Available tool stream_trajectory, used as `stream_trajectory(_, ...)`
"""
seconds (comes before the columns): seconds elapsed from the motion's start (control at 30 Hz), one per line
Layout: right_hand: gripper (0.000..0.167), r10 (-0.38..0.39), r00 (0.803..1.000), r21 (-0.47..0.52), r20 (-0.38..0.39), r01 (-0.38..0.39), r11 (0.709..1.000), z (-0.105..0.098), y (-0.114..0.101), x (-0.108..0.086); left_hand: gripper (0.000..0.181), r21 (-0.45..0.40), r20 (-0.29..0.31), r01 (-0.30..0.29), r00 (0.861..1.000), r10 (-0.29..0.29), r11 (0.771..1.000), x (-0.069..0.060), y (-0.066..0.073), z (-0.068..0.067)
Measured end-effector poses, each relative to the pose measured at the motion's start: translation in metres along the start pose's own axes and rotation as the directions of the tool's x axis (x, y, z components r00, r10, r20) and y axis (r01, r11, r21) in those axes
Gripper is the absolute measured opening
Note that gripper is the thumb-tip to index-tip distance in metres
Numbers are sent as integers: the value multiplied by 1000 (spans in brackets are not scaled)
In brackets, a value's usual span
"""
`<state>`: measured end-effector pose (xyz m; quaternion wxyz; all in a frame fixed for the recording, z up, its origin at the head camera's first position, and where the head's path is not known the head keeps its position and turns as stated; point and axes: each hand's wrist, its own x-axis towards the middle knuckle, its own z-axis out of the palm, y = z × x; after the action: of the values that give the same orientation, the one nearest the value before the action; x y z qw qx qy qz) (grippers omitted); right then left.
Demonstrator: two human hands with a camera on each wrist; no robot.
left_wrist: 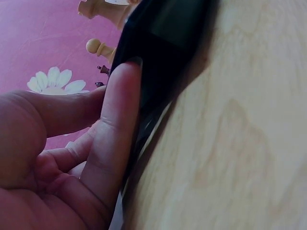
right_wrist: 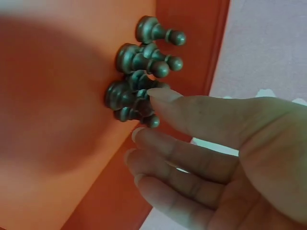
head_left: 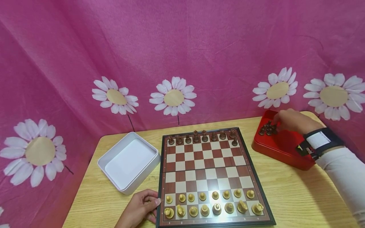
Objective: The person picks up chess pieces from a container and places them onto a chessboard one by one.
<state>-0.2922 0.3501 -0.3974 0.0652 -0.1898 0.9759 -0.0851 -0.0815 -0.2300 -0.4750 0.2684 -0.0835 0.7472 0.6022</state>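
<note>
A folding chessboard [head_left: 211, 174] lies on the table with light pieces [head_left: 205, 210] in two rows at its near end. Along its far end stands a row of dark pieces [head_left: 195, 136], with one dark pawn [head_left: 234, 142] in front at the right. My left hand [head_left: 141, 207] holds the board's near left edge, thumb and fingers against its dark rim. Inside the red box [head_left: 285, 155], my right hand [head_left: 291, 121] reaches to a cluster of dark pawns [right_wrist: 139, 62]. Its thumb tip touches or overlaps one pawn; the other fingers are spread below.
A white box [head_left: 129, 163] stands left of the board, and the red box stands to its right. Wooden table [head_left: 288, 196] surface shows around them. Behind hangs a pink curtain [head_left: 216, 63] with white daisies.
</note>
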Motion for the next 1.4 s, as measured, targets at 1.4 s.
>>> stream_trajectory(1.4,6,32,999,-17,6,-32,999,8,6,2,34,-41,-10,7,1000,-7,999,-2,2,2)
